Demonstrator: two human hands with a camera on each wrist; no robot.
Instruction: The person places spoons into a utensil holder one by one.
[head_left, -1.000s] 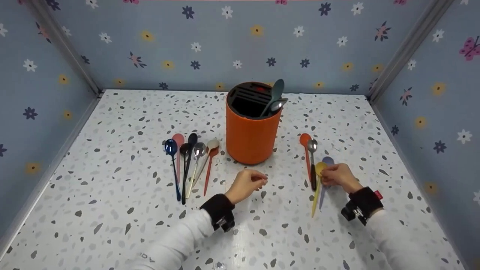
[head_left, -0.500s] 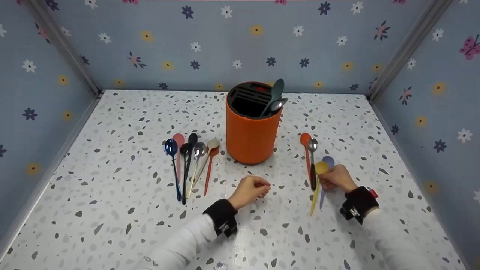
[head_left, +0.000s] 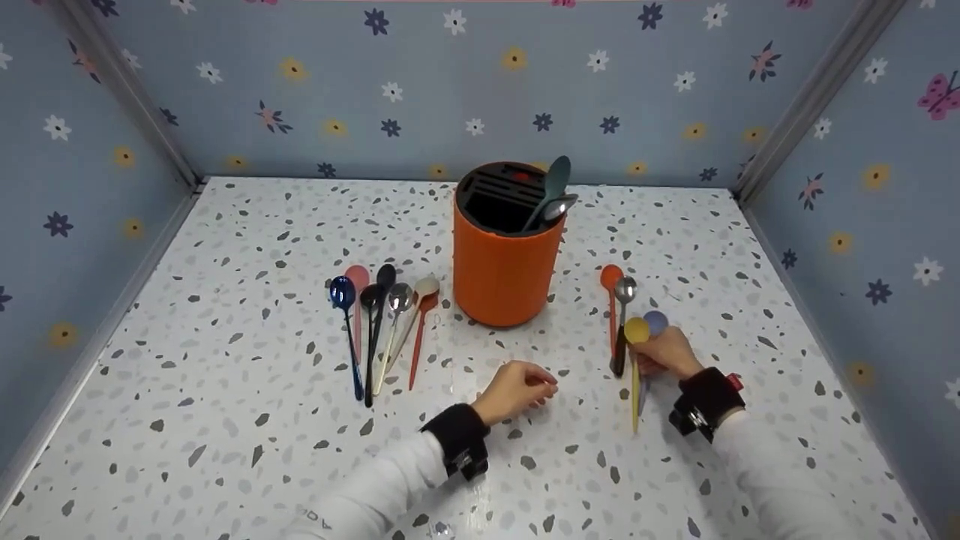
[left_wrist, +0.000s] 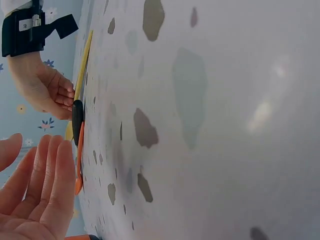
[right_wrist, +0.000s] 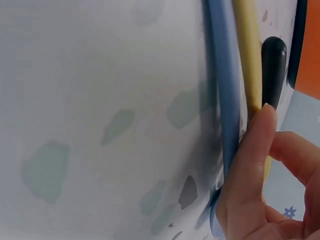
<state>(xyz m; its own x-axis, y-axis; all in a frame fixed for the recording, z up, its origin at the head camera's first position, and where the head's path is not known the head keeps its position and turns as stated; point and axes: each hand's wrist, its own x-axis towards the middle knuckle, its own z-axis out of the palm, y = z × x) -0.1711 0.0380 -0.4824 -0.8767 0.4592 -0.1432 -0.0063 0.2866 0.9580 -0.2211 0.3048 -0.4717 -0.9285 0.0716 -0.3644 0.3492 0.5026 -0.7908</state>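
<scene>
My right hand (head_left: 667,352) pinches the handle of a yellow spoon (head_left: 637,330) just below its bowl, which is raised slightly off the table. Close under that hand lies a lavender-blue spoon (head_left: 655,322); its handle (right_wrist: 226,75) runs beside the yellow one in the right wrist view. Left of these lie an orange-red spoon (head_left: 611,276) and a metal spoon (head_left: 625,289) with a dark handle. My left hand (head_left: 516,391) hovers in front of the holder, holding nothing, its fingers (left_wrist: 51,175) loosely extended in the left wrist view.
An orange cylindrical utensil holder (head_left: 506,277) with a black slotted top stands at the middle back. A grey-green spoon (head_left: 557,176) and a metal spoon (head_left: 559,208) lean in it. Left of it, several spoons (head_left: 343,292) lie grouped. Flowered panels enclose the speckled table.
My right hand has taken hold of the yellow spoon and shifted slightly left, lifting its bowl end. The dark-handled spoon's handle end has swung left. My left hand has drifted right and nearer me.
</scene>
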